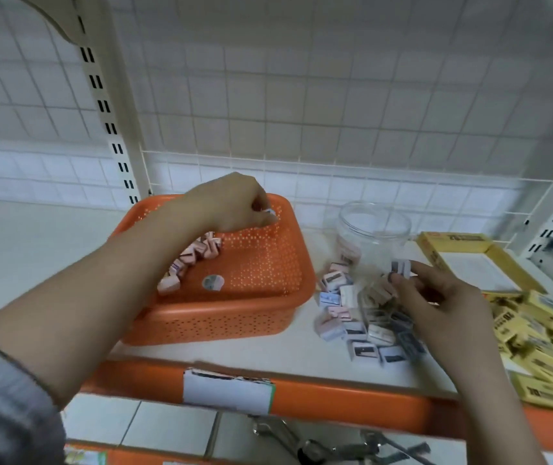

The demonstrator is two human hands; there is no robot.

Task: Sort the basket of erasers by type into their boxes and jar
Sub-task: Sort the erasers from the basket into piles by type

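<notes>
Open floor: right half of the orange basket (261, 263).
Obstruction: clear jar (374, 236), with loose erasers (362, 317) crowding the shelf before it.

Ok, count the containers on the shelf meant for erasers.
3: the orange basket at left, the clear jar right of it, and an open yellow box at far right. More may lie outside the view.
</notes>
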